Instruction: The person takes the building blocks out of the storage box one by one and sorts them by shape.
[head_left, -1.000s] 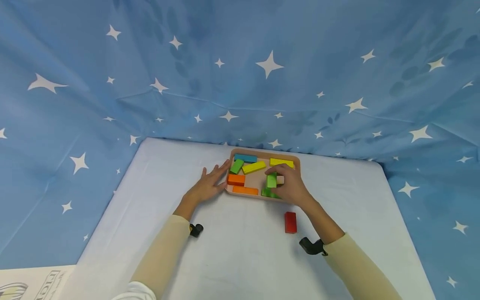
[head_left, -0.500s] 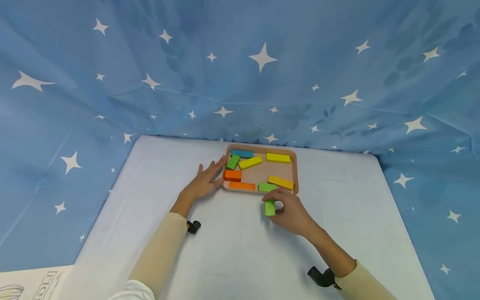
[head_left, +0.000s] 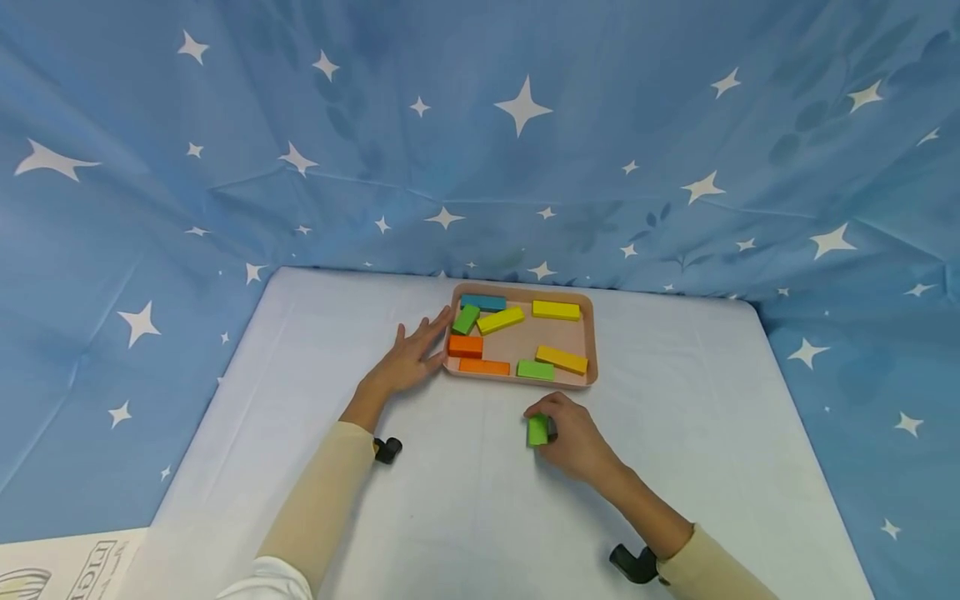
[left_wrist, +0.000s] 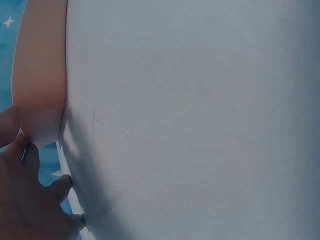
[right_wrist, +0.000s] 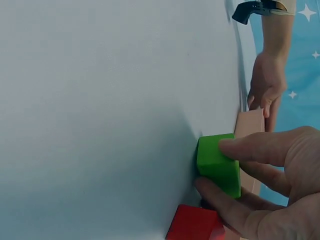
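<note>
My right hand pinches a green block on the white table, in front of the tray. In the right wrist view the thumb and fingers press on the sides of the green block. A red block lies right beside it there; the hand hides it in the head view. My left hand rests with spread fingers against the left end of the pink tray. The left wrist view shows that hand with fingertips at the tray wall.
In the tray lie a blue block, yellow blocks, orange blocks and green blocks. A blue star-printed cloth rises behind the table. A printed sheet lies at the lower left.
My right hand has carried the green block out of the tray, toward me, and down to the table by the red block. The left hand has stayed at the tray.
</note>
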